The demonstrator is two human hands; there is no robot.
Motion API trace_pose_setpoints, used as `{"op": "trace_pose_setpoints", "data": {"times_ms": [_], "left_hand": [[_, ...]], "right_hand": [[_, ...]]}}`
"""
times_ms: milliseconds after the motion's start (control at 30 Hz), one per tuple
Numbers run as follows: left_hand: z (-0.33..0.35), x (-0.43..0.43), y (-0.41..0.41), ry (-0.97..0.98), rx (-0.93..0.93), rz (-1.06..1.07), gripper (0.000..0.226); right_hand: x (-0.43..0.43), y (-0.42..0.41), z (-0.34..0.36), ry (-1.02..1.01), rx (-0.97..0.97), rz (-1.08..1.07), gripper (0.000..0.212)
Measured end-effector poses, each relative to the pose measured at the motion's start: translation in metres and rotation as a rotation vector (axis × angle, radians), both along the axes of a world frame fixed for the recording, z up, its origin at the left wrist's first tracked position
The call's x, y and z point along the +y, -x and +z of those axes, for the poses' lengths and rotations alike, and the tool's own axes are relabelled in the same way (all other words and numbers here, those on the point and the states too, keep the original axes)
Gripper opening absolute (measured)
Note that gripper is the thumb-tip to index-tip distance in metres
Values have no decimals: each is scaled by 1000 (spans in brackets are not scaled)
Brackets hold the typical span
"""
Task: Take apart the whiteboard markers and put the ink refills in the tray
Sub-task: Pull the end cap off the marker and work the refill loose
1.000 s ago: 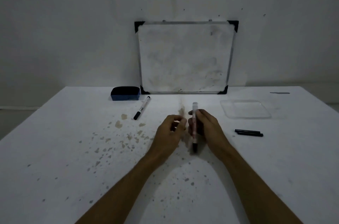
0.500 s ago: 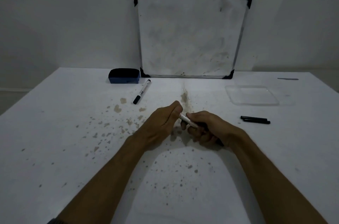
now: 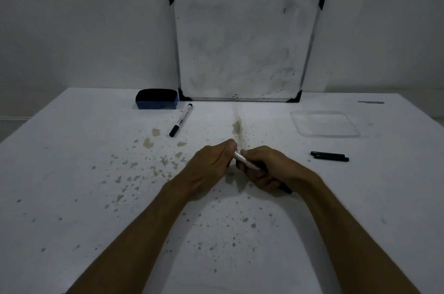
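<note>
- Held marker: lies slanted between both hands above the table's middle, pale barrel showing between them, dark end poking out near the right wrist. A second ago it stood upright in the right hand alone; it has since been tipped over and met by the other hand.
- Right hand: fingers clenched round the barrel, bracing it.
- Left hand: fingertips pinched on the barrel's far-left end; whether they grip a cap or end plug cannot be told. The new two-handed hold suggests a pull or twist to open the marker is beginning.
- Two black sticks: lie side by side right of the hands, probably refills, not yet in the tray.
- Tray: clear, far right, nothing visible in it.
- Second marker: far left, untouched, near the blue eraser.
- Whiteboard: leans against the far wall.
</note>
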State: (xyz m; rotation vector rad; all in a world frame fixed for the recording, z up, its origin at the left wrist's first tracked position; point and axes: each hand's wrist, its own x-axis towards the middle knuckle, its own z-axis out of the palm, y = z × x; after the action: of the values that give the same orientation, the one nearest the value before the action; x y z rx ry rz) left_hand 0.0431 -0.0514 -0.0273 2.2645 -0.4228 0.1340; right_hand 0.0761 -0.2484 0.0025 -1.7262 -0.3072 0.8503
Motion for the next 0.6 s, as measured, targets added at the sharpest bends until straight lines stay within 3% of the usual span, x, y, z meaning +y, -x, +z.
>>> {"op": "trace_pose_setpoints", "data": {"times_ms": [67,133,167,267,333,400,533,600], "left_hand": [[3,-6,-2,-29,-49,1,38],[4,-9,-4,-27,-68,64,45],[4,-10,-4,-24,-52,96,48],[6,-9,-3,-31,9,168,57],[11,-9,-4,-23,28,203,61],[12,-6,-5,-21,16,216,61],[4,1,0,-82,-106,47,38],[6,0,-4,-68,-153,22,35]], "right_hand": [[-7,-3,2,-97,178,58,45],[-7,-2,2,-82,132,57,48],[-3,1,1,-12,-32,44,50],[7,9,-5,337,-791,23,46],[11,11,-7,380,-973,3,41],[12,10,-5,303,-820,-27,43],[9,6,-1,-4,-105,9,51],[4,4,0,-74,89,37,51]]}}
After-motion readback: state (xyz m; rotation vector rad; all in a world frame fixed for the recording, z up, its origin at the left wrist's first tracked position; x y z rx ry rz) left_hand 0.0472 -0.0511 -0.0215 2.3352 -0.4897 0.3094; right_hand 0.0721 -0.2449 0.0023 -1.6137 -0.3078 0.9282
